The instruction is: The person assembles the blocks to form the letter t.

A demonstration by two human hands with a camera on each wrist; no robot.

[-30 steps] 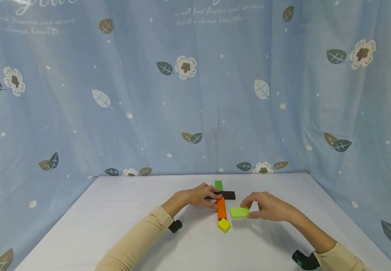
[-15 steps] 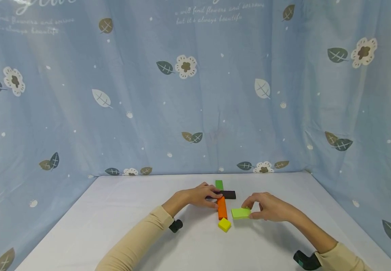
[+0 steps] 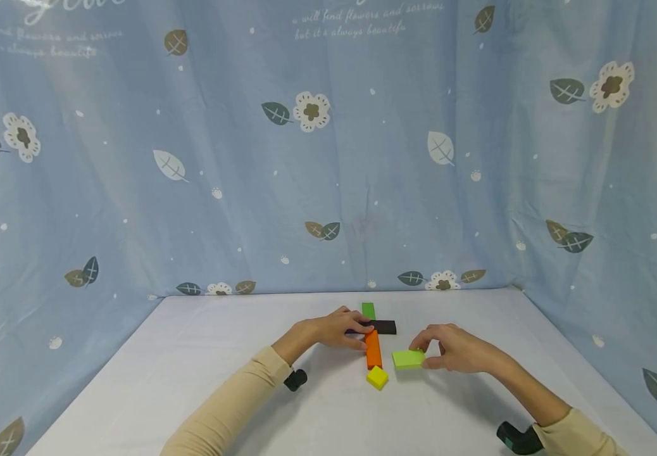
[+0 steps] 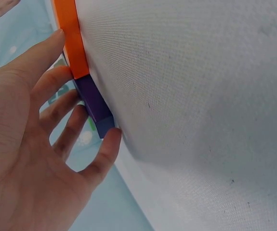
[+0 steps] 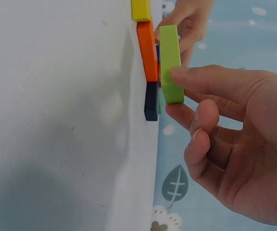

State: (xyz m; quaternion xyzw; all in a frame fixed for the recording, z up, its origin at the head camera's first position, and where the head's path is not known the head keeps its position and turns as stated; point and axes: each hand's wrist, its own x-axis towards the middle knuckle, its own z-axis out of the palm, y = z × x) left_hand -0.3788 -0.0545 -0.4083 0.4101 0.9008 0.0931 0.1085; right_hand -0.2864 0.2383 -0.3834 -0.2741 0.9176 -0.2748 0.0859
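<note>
A lime-green block [image 3: 408, 360] is pinched at its right end between the thumb and fingers of my right hand [image 3: 454, 348]. It is held a little over the white cloth, right of the other blocks. My left hand [image 3: 337, 330] touches the orange block [image 3: 373, 349] and the dark block [image 3: 385, 327], its fingers spread along them in the left wrist view. The dark block lies crosswise, its left part hidden under that hand. Beyond it lies a green block [image 3: 368, 310]. At the orange block's near end is a small yellow block [image 3: 377, 378], turned cornerwise.
The blocks lie on a white-covered table [image 3: 203, 354]. A blue curtain [image 3: 237, 158] with leaves and flowers stands behind and at both sides. A black wrist device [image 3: 519, 438] shows by the right sleeve, and another black wrist device [image 3: 295, 380] by the left.
My right hand has shifted slightly to the right with the lime-green block, widening the gap to the orange block. My left hand and the other blocks have stayed in place.
</note>
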